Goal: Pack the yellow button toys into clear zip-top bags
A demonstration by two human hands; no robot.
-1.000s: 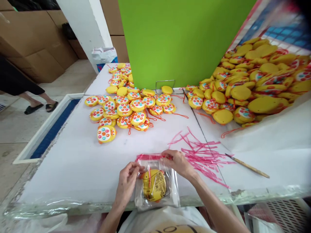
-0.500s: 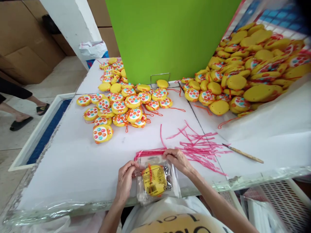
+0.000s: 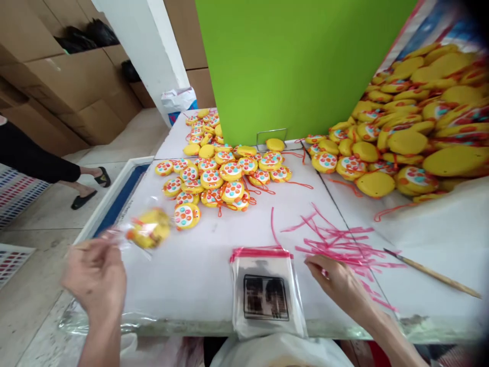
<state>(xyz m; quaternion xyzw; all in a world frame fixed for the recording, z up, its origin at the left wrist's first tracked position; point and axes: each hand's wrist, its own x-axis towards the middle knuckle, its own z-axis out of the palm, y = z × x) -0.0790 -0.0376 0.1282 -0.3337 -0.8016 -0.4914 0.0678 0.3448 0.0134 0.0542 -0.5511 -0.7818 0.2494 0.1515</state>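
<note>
1. Person point(image 3: 34, 160): a dark-clad leg and black sandals on the floor, far left, well apart from the table point(image 3: 171, 275).
2. Left hand point(image 3: 95, 278): raised over the table's left edge and blurred. The fingers are half curled; whether they grip or have let go cannot be told.
3. Bagged toy point(image 3: 148, 229): yellow, in clear plastic, blurred. It is in the air just right of the left hand's fingertips, above the left part of the table.
4. Toys point(image 3: 221, 176): yellow with dotted faces and orange cords, spread mid-table beyond the bagged toy.
5. Bags point(image 3: 267, 295): a stack of clear bags with a pink top strip and a black print, lying at the near edge and overhanging it.
6. Board point(image 3: 298, 66): green, upright behind the toys.
7. Right hand point(image 3: 336, 278): low over the table, just right of the bags. Its fingers point(image 3: 311, 262) are stretched out and loose, grasping nothing.
8. Strips point(image 3: 340, 239): pink, loose, scattered just beyond the right hand.
9. Stick point(image 3: 431, 272): thin, wooden, lying right of the strips.
10. Heap point(image 3: 412, 127): more yellow toys piled far right.
</note>
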